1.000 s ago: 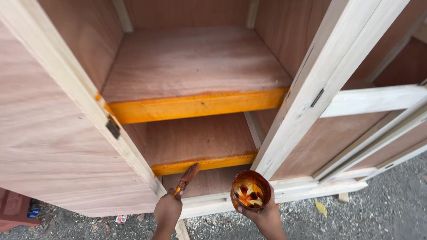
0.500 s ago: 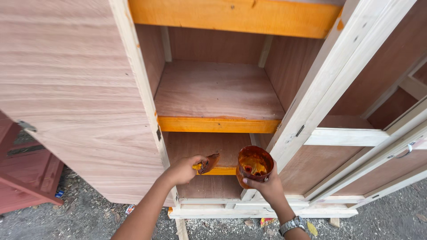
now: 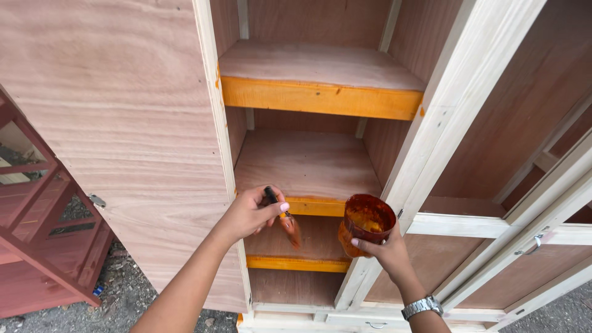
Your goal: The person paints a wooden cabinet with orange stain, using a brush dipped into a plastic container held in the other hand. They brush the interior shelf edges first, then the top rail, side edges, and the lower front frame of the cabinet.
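My left hand (image 3: 250, 213) grips a small paintbrush (image 3: 285, 221) with its stained bristles pointing down, just in front of the orange-painted front edge of the middle shelf (image 3: 317, 208). My right hand (image 3: 385, 250) holds a round cup of orange stain (image 3: 365, 223) from below, to the right of the brush. A metal watch (image 3: 422, 306) is on my right wrist. Both hands are in front of an open wooden cabinet (image 3: 308, 160) with bare plywood shelves.
The upper shelf edge (image 3: 320, 98) and the lower shelf edge (image 3: 296, 264) are also painted orange. The plywood door (image 3: 123, 123) stands open at left, a framed door (image 3: 524, 185) at right. A red wooden frame (image 3: 43, 246) stands on gravel at far left.
The view has tilted and moved closer to the shelves. My left hand has turned the brush so its bristles point down, near the middle shelf edge. The cup stays in my right hand.
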Tool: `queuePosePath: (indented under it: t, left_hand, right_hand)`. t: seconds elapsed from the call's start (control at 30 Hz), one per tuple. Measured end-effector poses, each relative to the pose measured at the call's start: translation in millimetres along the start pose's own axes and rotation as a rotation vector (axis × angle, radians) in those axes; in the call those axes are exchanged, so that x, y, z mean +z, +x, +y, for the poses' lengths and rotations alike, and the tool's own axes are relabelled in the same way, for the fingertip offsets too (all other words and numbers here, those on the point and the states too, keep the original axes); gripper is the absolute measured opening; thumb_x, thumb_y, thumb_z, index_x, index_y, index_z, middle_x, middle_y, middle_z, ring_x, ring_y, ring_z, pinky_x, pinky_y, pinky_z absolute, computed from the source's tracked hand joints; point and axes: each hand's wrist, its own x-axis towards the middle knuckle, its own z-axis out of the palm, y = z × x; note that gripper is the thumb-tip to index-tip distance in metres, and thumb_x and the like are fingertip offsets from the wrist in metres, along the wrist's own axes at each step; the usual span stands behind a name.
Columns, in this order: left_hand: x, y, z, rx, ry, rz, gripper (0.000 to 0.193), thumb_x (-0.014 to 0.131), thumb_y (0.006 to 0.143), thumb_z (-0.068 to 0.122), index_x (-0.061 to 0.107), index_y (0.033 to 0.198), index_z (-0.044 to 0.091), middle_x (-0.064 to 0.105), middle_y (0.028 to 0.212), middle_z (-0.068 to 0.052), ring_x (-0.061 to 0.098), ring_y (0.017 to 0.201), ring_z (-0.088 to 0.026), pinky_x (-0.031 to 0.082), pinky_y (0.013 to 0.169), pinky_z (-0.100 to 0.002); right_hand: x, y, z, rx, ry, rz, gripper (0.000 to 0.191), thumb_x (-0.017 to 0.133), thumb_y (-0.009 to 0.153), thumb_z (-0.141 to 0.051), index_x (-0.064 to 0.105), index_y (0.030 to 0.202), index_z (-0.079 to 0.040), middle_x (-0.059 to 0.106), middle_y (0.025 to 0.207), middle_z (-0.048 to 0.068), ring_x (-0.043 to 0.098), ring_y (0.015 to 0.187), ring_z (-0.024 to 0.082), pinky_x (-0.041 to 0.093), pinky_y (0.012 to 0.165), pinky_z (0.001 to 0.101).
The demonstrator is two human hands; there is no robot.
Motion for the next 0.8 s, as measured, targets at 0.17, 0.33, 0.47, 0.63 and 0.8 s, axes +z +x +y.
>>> queuePosePath:
  t: [0.17, 0.33, 0.47, 0.63, 0.8]
  left_hand:
    - [12.5, 6.9, 56.0, 0.379, 0.133, 0.168, 0.012, 0.066, 0.099, 0.013, 0.065, 0.106, 0.003, 0.073, 0.087, -0.004, 0.069, 0.074, -0.008, 0.056, 0.066, -0.025]
    - [14.9, 24.3, 99.6, 0.627, -0.144, 0.376, 0.023, 0.062, 0.102, 0.015, 0.063, 0.124, 0.007, 0.067, 0.096, -0.006, 0.065, 0.075, -0.009, 0.055, 0.067, -0.025]
    - [0.9, 82.5, 137.1, 0.724, -0.121, 0.462, 0.022, 0.061, 0.106, 0.013, 0.063, 0.127, 0.011, 0.069, 0.099, -0.006, 0.066, 0.080, -0.009, 0.056, 0.071, -0.024]
    - [-16.6, 172.4, 170.9, 0.540, 0.153, 0.629, 0.013, 0.065, 0.101, 0.011, 0.068, 0.113, 0.011, 0.067, 0.084, -0.008, 0.066, 0.067, -0.010, 0.053, 0.059, -0.026]
    - [-31.2, 207.4, 158.6, 0.429, -0.019, 0.740, 0.010, 0.063, 0.100, 0.011, 0.067, 0.109, 0.011, 0.067, 0.085, -0.005, 0.067, 0.063, -0.011, 0.056, 0.055, -0.026]
  right_hand:
    - [-19.5, 8.0, -45.1, -0.155, 0.025, 0.022, 0.097, 0.092, 0.061, -0.023, 0.041, 0.142, -0.009, 0.064, 0.133, 0.015, 0.062, 0.126, 0.029, 0.056, 0.102, 0.0405]
    - [-34.7, 7.8, -92.1, -0.266, 0.018, 0.043, 0.098, 0.093, 0.061, -0.024, 0.040, 0.141, -0.007, 0.064, 0.132, 0.016, 0.063, 0.125, 0.029, 0.056, 0.101, 0.0403]
    - [-45.2, 4.1, -121.1, -0.267, -0.014, 0.042, 0.099, 0.092, 0.061, -0.025, 0.039, 0.143, -0.008, 0.065, 0.131, 0.015, 0.065, 0.123, 0.028, 0.058, 0.099, 0.0403]
    - [-51.2, -0.4, -140.9, -0.283, -0.061, 0.040, 0.101, 0.092, 0.061, -0.023, 0.037, 0.145, -0.011, 0.064, 0.132, 0.013, 0.064, 0.124, 0.028, 0.057, 0.100, 0.0395]
    - [-53.4, -1.2, -153.0, -0.277, -0.094, -0.008, 0.099, 0.092, 0.063, -0.023, 0.037, 0.145, -0.013, 0.063, 0.133, 0.013, 0.063, 0.125, 0.029, 0.058, 0.099, 0.0405]
